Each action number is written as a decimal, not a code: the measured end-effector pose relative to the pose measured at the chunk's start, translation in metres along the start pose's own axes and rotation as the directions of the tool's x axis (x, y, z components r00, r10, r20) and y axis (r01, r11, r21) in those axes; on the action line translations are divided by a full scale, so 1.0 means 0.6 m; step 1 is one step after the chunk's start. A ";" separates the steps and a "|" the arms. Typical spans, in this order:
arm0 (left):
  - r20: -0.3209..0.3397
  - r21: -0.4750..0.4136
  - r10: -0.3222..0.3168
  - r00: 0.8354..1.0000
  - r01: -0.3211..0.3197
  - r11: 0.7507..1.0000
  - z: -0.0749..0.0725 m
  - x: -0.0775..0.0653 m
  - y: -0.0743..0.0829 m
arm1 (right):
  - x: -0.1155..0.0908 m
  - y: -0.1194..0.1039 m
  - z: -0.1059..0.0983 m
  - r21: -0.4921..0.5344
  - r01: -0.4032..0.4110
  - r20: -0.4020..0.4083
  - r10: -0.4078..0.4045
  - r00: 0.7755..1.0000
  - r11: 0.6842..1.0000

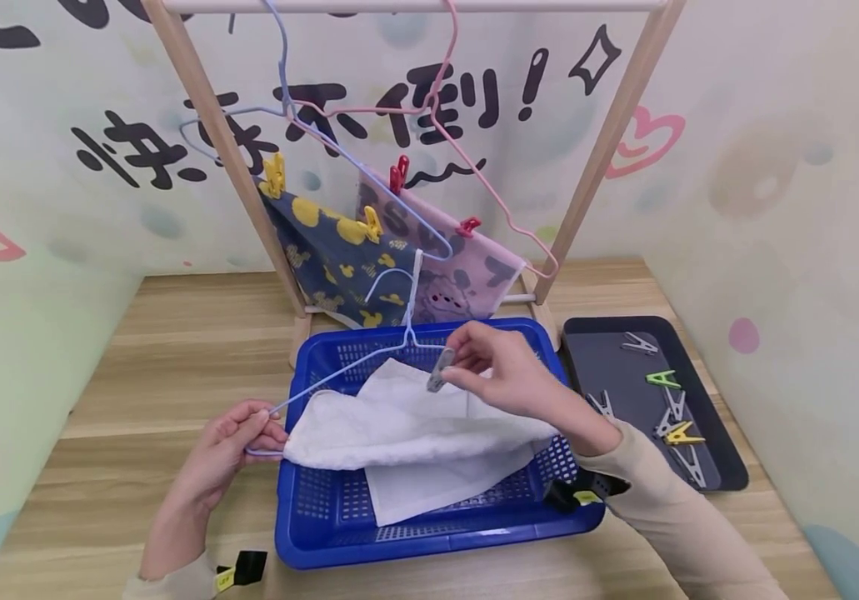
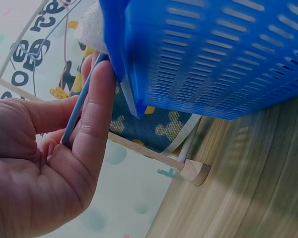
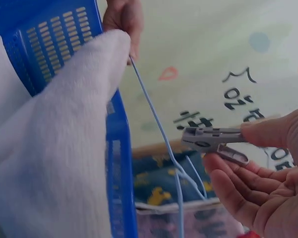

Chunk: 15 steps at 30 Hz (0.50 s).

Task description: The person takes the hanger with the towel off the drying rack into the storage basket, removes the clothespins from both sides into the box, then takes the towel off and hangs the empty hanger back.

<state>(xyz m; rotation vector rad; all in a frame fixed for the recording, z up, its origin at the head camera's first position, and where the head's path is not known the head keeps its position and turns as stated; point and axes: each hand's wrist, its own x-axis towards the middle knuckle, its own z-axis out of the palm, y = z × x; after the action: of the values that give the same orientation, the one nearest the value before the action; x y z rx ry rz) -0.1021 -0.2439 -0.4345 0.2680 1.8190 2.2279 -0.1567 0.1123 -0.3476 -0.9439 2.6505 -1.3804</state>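
Observation:
My left hand grips the left end of a light blue clothes hanger, right beside the corner of a white towel. The towel lies draped across the hanger's lower part, above the blue basket. In my right hand a grey clothespin is pinched between thumb and fingers, over the towel. The right wrist view shows the clothespin from the side, its handles between thumb and fingertips. Another white cloth lies in the basket under the towel.
Behind the basket stands a wooden rack. A dark blue patterned cloth and a pink cloth hang there from hangers, held by yellow and red clothespins. To the right, a dark tray holds several clothespins.

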 end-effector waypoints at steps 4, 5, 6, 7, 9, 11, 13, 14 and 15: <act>-0.010 0.001 -0.008 1.000 0.008 1.000 0.001 -0.001 0.000 | -0.018 0.018 -0.036 -0.021 -0.011 -0.107 0.009 0.994 1.000; -0.014 0.002 -0.010 1.000 0.010 1.000 0.001 -0.001 0.000 | -0.022 0.023 -0.046 -0.028 -0.021 -0.135 0.017 0.991 0.999; -0.017 0.002 -0.011 1.000 0.011 1.000 0.001 -0.001 0.001 | -0.025 0.027 -0.056 -0.035 -0.039 -0.161 0.033 0.986 0.999; -0.021 0.003 -0.012 1.000 0.012 1.000 0.001 -0.002 0.001 | -0.028 0.032 -0.065 -0.042 -0.062 -0.185 0.053 0.981 0.997; -0.025 0.002 -0.011 1.000 0.011 1.000 0.002 -0.002 0.001 | -0.035 0.042 -0.083 -0.052 -0.111 -0.229 0.097 0.969 0.992; -0.024 0.001 -0.008 1.000 0.008 1.000 0.002 -0.002 0.001 | -0.042 0.052 -0.100 -0.075 -0.150 -0.275 0.124 0.953 0.986; -0.021 -0.003 -0.004 1.000 0.004 1.000 0.003 -0.002 0.001 | -0.051 0.065 -0.116 -0.099 -0.193 -0.322 0.152 0.934 0.976; -0.020 -0.004 -0.004 1.000 0.003 1.000 0.003 -0.002 0.001 | -0.056 0.073 -0.124 -0.118 -0.217 -0.342 0.165 0.925 0.969; -0.017 -0.002 -0.004 1.000 0.004 1.000 0.003 -0.001 0.001 | -0.061 0.082 -0.132 -0.146 -0.243 -0.361 0.177 0.916 0.959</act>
<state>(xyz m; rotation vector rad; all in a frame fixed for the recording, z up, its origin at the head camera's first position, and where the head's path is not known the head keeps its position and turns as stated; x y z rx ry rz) -0.1009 -0.2424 -0.4337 0.2453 1.8243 2.2361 -0.1733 0.2110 -0.3452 -0.4294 3.0724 -1.3734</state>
